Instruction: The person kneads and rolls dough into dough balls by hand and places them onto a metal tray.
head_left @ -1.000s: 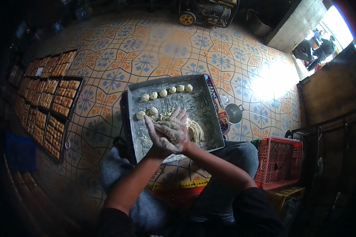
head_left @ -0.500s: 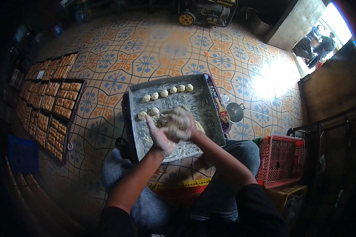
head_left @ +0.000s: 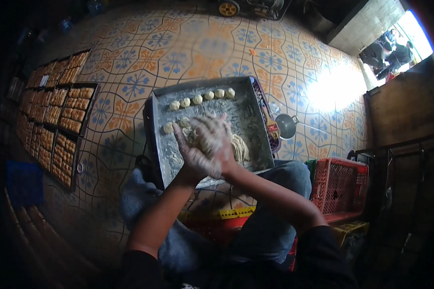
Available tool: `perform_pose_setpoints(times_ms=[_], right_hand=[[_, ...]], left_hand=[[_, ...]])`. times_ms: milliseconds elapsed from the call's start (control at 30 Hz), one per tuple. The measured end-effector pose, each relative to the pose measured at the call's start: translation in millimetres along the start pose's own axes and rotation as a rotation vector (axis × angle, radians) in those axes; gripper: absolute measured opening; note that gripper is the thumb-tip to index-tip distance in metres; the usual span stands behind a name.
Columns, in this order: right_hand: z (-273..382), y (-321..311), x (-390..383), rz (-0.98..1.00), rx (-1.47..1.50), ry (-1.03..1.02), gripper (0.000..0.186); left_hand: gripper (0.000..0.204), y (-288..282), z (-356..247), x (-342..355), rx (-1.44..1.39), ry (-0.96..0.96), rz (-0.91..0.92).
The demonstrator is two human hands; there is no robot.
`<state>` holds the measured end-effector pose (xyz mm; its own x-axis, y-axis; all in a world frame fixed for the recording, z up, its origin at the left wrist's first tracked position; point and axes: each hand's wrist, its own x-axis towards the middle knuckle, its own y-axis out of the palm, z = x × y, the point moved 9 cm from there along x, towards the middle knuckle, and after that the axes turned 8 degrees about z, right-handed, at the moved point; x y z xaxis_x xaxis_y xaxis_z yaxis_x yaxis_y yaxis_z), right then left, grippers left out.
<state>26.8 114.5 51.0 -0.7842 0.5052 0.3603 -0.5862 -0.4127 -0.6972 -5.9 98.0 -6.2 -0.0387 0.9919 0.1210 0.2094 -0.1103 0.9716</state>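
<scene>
My left hand (head_left: 196,159) and my right hand (head_left: 215,137), both coated in flour, are pressed palm to palm over a floured metal tray (head_left: 248,113). The left thumb sticks up at the side; the right hand lies across the left, its fingers slightly blurred. Anything between the palms is hidden. Just right of the hands lies a lump of dough (head_left: 240,148), partly covered by them. Several small dough balls (head_left: 197,99) form a row along the tray's far side. Closer in, another dough ball (head_left: 168,127) sits left of my thumb, with one more partly behind the hands.
A brush (head_left: 272,127) rests on the purple crate (head_left: 275,144) beside the tray, near a metal pan (head_left: 287,126). On the right stands a red crate (head_left: 342,188). Trays of golden baked pieces (head_left: 79,108) cover the floor at left. People (head_left: 388,50) are by the doorway.
The right hand has slid over the left palm, its fingers now pointing farther away. More of the dough lump shows. The whole view has shifted slightly, so the tray appears higher.
</scene>
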Motion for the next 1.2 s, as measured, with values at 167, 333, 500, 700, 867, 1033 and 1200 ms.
perform_pose_setpoints(times_ms=[167, 333, 500, 700, 867, 1033, 1200], right_hand=[[9.9, -13.2, 11.0, -0.083, 0.149, 0.011, 0.084], [-30.3, 1.6, 15.0, -0.235, 0.298, 0.23, 0.091], [-50.3, 6.0, 4.7, -0.241, 0.057, 0.231, 0.099], [-47.1, -1.2, 2.6, -0.268, -0.093, 0.2, 0.1], [-55.9, -9.9, 2.5, -0.326, -0.124, 0.171, 0.098], [-74.3, -18.6, 5.1, -0.381, -0.006, 0.285, 0.078], [-114.7, -10.7, 1.5, -0.507, 0.41, 0.482, 0.071]], left_hand=[[0.11, 4.3, -14.7, 8.3, -0.249, 0.154, 0.04], [0.105, -15.1, -12.7, 3.5, -0.377, 0.062, -0.029], [0.106, -46.3, 10.3, -5.1, -0.5, 0.009, 0.032], [0.1, -44.7, 17.1, -11.0, -0.429, -0.024, 0.066], [0.105, -51.0, 23.9, -17.8, 0.094, -0.037, -0.351], [0.106, -48.1, 30.1, -11.6, 0.032, -0.028, -0.276], [0.101, -54.5, 37.8, -13.1, -0.032, -0.047, -0.326]])
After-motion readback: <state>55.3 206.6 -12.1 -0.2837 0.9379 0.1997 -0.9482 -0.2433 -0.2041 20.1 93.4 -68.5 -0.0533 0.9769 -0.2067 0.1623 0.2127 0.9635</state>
